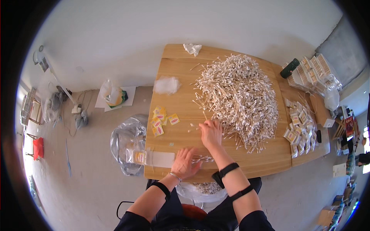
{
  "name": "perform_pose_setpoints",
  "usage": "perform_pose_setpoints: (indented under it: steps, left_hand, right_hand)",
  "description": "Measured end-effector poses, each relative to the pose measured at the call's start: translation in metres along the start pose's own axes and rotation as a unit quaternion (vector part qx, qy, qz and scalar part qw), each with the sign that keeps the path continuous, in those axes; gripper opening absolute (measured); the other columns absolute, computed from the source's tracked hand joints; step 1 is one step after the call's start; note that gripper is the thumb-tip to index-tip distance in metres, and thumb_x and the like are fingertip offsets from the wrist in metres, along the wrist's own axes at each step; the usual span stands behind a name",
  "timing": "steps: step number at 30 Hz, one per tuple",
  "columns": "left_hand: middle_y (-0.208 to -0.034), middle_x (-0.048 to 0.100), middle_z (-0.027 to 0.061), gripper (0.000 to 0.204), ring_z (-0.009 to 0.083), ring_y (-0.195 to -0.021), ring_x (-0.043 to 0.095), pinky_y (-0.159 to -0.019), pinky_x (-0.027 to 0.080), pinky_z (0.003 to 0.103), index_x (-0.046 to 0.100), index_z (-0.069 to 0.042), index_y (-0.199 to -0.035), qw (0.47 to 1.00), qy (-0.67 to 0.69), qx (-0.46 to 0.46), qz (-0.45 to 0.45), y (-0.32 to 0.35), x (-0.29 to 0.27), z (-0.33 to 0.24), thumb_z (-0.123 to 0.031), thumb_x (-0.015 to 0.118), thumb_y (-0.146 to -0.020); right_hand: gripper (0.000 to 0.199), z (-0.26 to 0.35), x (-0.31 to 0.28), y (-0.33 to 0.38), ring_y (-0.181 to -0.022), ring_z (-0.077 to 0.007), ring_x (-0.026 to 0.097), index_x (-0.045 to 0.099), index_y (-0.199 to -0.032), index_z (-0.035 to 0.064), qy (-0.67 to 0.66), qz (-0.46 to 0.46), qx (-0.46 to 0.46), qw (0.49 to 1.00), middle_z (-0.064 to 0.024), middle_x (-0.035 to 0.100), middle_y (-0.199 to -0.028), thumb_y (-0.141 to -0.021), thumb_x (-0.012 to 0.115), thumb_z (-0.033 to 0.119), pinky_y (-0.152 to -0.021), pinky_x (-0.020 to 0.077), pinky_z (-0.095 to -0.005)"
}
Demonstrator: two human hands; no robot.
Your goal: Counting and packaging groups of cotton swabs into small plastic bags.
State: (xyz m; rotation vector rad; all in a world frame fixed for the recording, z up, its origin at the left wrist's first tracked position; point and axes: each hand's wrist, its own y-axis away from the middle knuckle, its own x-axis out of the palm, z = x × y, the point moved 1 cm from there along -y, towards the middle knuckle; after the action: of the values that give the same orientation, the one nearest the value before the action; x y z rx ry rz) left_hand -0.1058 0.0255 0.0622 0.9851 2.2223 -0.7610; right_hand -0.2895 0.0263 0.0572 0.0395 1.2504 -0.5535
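A large heap of cotton swabs [243, 96] covers the right half of the wooden table [181, 115]. At the heap's near left edge, my right hand [211, 134] has its fingers closed, and a swab stick juts out past the fingertips. My left hand [184, 163] lies over the near edge of the table, fingers stretched and thumb apart. Under and beside it are the right end of a flat white strip [163, 159] and a small row of loose swabs [202, 158]. A clear packet of swabs [139, 156] sits at the strip's left end, over the table edge.
Yellow and white cards [158, 119] and clear plastic bags [167, 85] lie at the table's left. Filled packets [300, 127] are piled at the right, near stacked swab packs [314, 75] and a dark green cylinder [290, 68]. A large plastic bag [127, 134] stands left of the table.
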Motion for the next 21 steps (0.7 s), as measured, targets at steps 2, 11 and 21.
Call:
perform_pose_setpoints:
  steps: [2, 11, 21]
  left_hand:
    - [-0.117, 0.055, 0.0173, 0.06, 0.0378, -0.109, 0.05, -0.096, 0.041, 0.046, 0.048, -0.005, -0.125, 0.999, 0.016, -0.032, -0.039, 0.0, -0.002, 0.002, -0.018, 0.072, -0.071]
    - [-0.123, 0.055, 0.0147, 0.056, 0.036, -0.12, 0.047, -0.107, 0.035, 0.049, 0.052, -0.005, -0.123, 0.997, -0.062, 0.027, -0.048, -0.007, 0.001, 0.004, -0.019, 0.071, -0.073]
    - [-0.114, 0.058, 0.0126, 0.062, 0.0345, -0.118, 0.049, -0.108, 0.035, 0.046, 0.056, -0.008, -0.12, 0.999, -0.036, -0.01, -0.005, -0.001, -0.002, 0.0, -0.03, 0.079, -0.067]
  right_hand:
    - [0.02, 0.007, -0.004, 0.025, -0.104, -0.0265, 0.051, 0.071, -0.095, 0.014, -0.052, 0.032, -0.025, 0.998, -0.001, 0.058, -0.102, -0.076, 0.065, 0.008, -0.089, 0.0425, -0.0404]
    - [0.027, -0.004, -0.035, 0.071, -0.105, -0.0322, 0.053, 0.068, -0.101, 0.003, -0.192, 0.036, -0.005, 0.981, -0.0112, 0.058, -0.105, -0.077, 0.057, -0.004, -0.092, 0.0448, -0.0406]
    - [0.025, -0.014, -0.054, 0.065, -0.1, -0.0288, 0.054, 0.068, -0.101, 0.0084, -0.048, 0.017, -0.016, 0.999, -0.0086, 0.059, -0.103, -0.077, 0.064, 0.0, -0.09, 0.0438, -0.0383]
